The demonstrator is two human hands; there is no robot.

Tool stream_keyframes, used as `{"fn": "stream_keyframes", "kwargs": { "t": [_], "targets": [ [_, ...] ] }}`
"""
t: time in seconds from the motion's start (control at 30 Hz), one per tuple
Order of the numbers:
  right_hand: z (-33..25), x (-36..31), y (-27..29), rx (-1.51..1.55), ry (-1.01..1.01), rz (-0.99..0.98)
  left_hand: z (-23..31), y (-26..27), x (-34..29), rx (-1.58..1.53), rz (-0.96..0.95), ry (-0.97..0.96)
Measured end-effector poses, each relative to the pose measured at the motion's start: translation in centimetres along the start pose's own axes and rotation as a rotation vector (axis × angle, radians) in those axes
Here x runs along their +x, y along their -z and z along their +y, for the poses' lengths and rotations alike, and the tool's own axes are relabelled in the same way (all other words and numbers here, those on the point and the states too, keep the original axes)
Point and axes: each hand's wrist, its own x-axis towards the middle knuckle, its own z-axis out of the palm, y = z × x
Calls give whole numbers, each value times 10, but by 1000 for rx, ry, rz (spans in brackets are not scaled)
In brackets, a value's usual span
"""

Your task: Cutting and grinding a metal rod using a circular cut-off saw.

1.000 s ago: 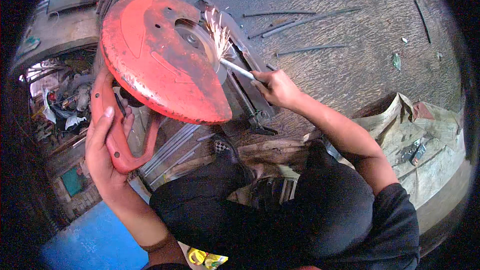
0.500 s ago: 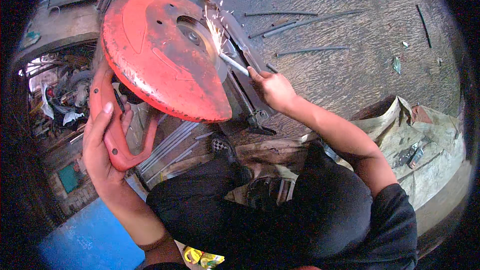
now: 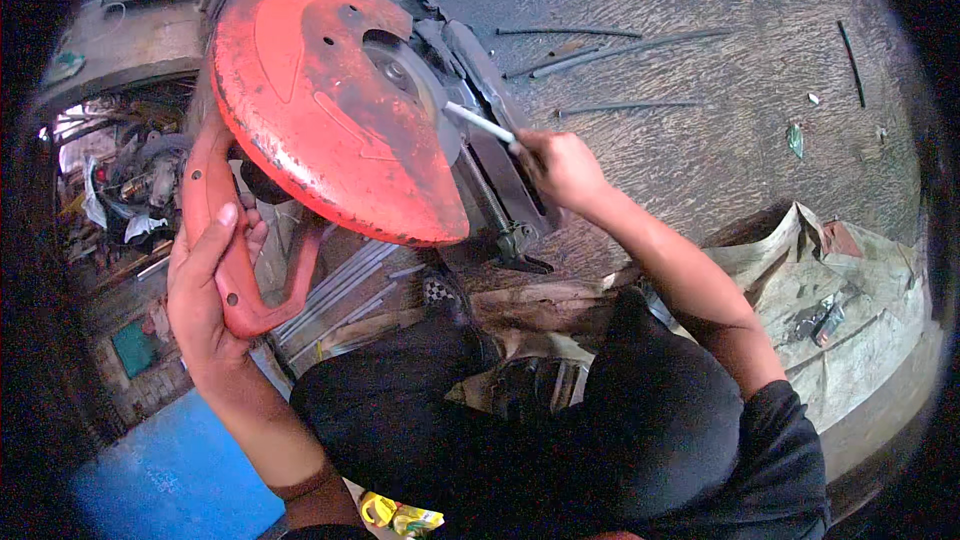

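A red chop saw (image 3: 330, 130) with a scuffed, worn guard fills the upper left. My left hand (image 3: 210, 280) is wrapped round its red loop handle (image 3: 238, 308), thumb along the near side. Below the guard's right edge shows part of the grey cutting disc (image 3: 432, 100). In my right hand (image 3: 565, 168) is a light grey metal rod (image 3: 482, 123), gripped near one end. Its other end points up and left, close beside the disc; whether the two touch I cannot tell. Under it lies the saw's dark metal base (image 3: 495, 155).
Several thin dark rods (image 3: 630, 105) lie on the rough floor at the right. Grey rods (image 3: 350, 285) are bunched left of my shoe. A crumpled dirty sheet (image 3: 870, 300) lies at the right, a blue panel (image 3: 180, 470) at lower left, and scrap (image 3: 135, 180) behind the saw.
Sparks at the rod's tip have vanished. My right hand has shifted slightly right and turned with the rod. The saw sits a little further right in view, my left hand still on its handle.
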Motion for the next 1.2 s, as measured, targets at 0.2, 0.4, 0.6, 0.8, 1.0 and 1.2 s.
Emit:
{"fn": "stream_keyframes", "kwargs": {
  "t": [0.2,0.4,0.6,0.8,1.0,1.2],
  "targets": [
    [8,22,29,-5,-27,-47,-1,-5,-4,-88,-51,-53],
    [9,39,47,-174,54,-80,-1,-3,-3,-98,-73,-54],
    [8,47,53,-319,193,-139,-2,-2,-2,-89,-41,-23],
    [5,55,60,-433,285,-121,-1,-2,-4,-118,-29,-7],
    [0,62,64,-486,406,-49,-2,0,-1,-120,-88,-33],
    [-8,70,70,-535,471,-17,-2,-2,-3,-103,-66,-41]
  ]
}}
